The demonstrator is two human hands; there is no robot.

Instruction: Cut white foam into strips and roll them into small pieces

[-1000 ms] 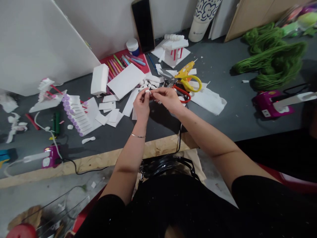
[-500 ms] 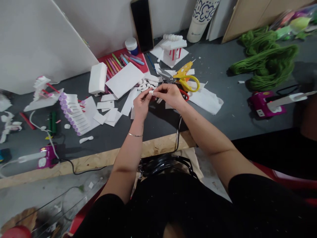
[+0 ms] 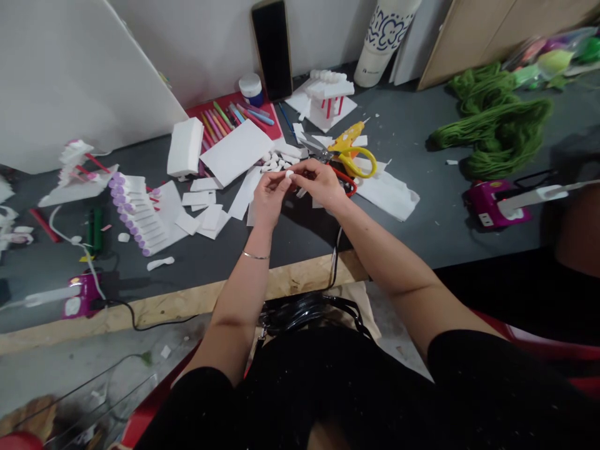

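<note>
My left hand (image 3: 269,199) and my right hand (image 3: 317,183) meet above the grey table (image 3: 422,237), fingertips pinched together on a small white foam piece (image 3: 289,175). A heap of similar small white foam bits (image 3: 275,162) lies just beyond the hands. Yellow-handled scissors (image 3: 351,159) and a yellow glue gun (image 3: 349,134) rest right behind my right hand, with a red loop handle (image 3: 347,180) partly hidden under it.
White foam sheets (image 3: 237,152) and a foam block (image 3: 185,147) lie at the left, with coloured pens (image 3: 229,115) on a red tray. A foam model (image 3: 328,97), a phone (image 3: 272,47), green yarn (image 3: 497,119) and purple hot-wire cutters (image 3: 497,203) stand around.
Both hands stay pinched on the small white piece and shift only slightly; the fingers have worked it a little. The view has drifted a bit.
</note>
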